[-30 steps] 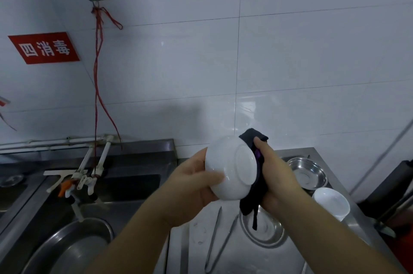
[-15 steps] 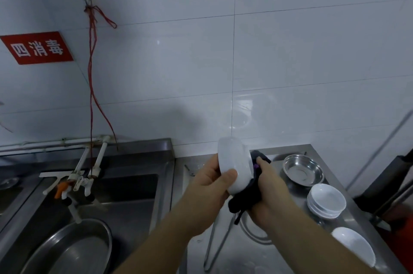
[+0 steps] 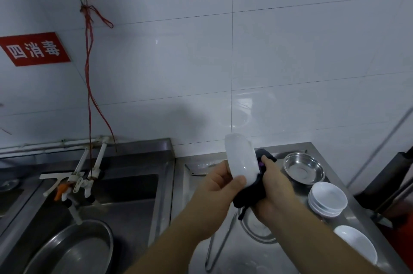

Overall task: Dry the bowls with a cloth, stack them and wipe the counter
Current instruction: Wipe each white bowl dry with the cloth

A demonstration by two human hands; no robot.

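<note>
With the left hand [image 3: 220, 184] gripping the round white ceramic bowl [image 3: 241, 159] on edge above the steel surface [image 3: 232, 253], its fingers curled round the rim, the right hand [image 3: 276, 188] should keep the dark bunched cloth [image 3: 251, 194] pressed inside while turning the bowl slowly.

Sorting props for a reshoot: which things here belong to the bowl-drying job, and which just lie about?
Job: white bowl gripped by left hand; dark cloth in right hand; stacked white bowls; lone white bowl; counter.
Idle: tongs; steel dish; sink basin.
</note>
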